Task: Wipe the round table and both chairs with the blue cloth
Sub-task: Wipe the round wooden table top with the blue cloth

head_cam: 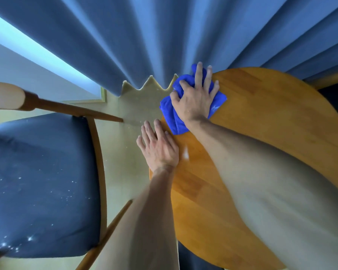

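Observation:
The round wooden table (265, 117) fills the right half of the view. A bunched blue cloth (171, 112) lies on its far left edge. My right hand (195, 98) presses on the cloth, fingers spread and slightly bent into the fabric. My left hand (158, 147) lies flat on the table's left rim, fingers straight, holding nothing. A chair with a dark blue seat (41, 182) and wooden frame stands to the left; white specks dot its cushion. Part of a second chair (334, 94) shows at the far right, behind the table.
Blue curtains (164, 36) hang close behind the table and reach the pale floor (123, 152). The gap between the chair and the table is narrow. A window strip (27, 47) shows at the upper left.

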### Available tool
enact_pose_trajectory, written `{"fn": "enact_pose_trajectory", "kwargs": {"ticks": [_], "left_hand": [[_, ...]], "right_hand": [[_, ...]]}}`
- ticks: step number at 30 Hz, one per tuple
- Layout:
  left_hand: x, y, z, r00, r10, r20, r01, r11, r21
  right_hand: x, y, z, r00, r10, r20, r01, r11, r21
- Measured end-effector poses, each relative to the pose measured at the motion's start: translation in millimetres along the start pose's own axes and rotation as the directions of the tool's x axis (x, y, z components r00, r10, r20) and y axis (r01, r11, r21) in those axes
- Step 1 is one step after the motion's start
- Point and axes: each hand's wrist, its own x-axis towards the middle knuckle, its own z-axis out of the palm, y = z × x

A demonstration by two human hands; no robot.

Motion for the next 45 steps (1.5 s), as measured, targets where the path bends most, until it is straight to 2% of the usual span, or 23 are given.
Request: {"fn": "enact_pose_trajectory", "kwargs": {"ticks": [5,16,22,28,31,34,38,40,45], "left_hand": [[0,0,1,1.000,-0.010,0.014,0.009,1.000,0.003],[0,-1,5,1.000,-0.006,-0.029,0.006,1.000,0.001],[-3,-1,2,1.000,0.020,-0.014,-0.020,1.000,0.000],[-6,-1,1,0.997,0.065,-0.041,-0.065,0.998,-0.009],[-9,-2,1,0.997,0.070,-0.046,-0.070,0.998,0.005],[-11,2,-1,0.994,0.086,-0.062,-0.081,0.994,0.079],[-22,10,-6,0.950,0.307,-0.052,-0.291,0.934,0.207],[-44,15,-4,0.930,0.367,-0.024,-0.353,0.908,0.228],[-117,26,23,0.946,0.325,0.011,-0.323,0.934,0.154]], "right_hand": [[-2,8,3,0.998,0.011,-0.057,-0.009,1.000,0.027],[-8,44,-6,0.971,0.219,-0.100,-0.214,0.975,0.063],[-38,83,-12,0.885,0.434,-0.168,-0.422,0.901,0.103],[-98,113,-19,0.828,0.538,-0.158,-0.532,0.843,0.087],[-137,119,-19,0.824,0.545,-0.158,-0.537,0.839,0.089],[-172,130,-21,0.855,0.502,-0.128,-0.497,0.865,0.070],[-226,148,-24,0.853,0.507,-0.125,-0.505,0.862,0.043],[-250,161,-26,0.840,0.527,-0.130,-0.524,0.850,0.054],[-308,206,-29,0.826,0.521,-0.215,-0.513,0.853,0.094]]}}
